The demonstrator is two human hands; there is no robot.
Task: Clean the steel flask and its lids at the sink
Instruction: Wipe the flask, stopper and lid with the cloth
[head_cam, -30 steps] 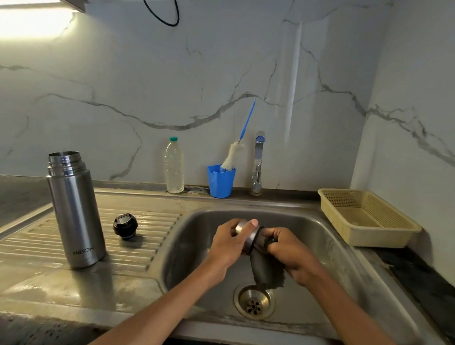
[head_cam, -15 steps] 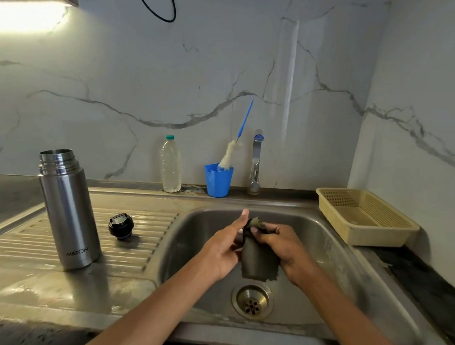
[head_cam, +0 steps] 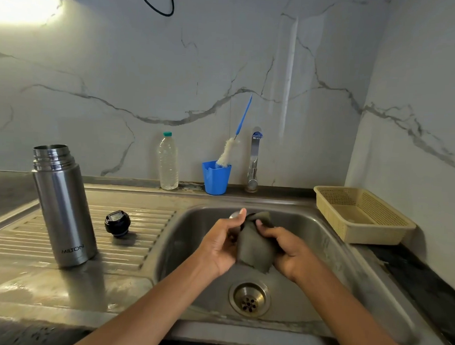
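Steel lid (head_cam: pixel 234 215) in left hand (head_cam: pixel 220 245) grip; right hand (head_cam: pixel 287 249) grips cloth (head_cam: pixel 254 247) over it.

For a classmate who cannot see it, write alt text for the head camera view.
Over a steel sink, a left hand holds a steel lid while the right hand rubs it with a dark cloth. On the drainboard to the left stand an open steel flask and a black stopper.

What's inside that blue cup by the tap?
A bottle brush stands in the blue cup, white bristles at the rim, blue handle leaning up to the right. The cup's wall hides the brush's lower end and anything else inside.
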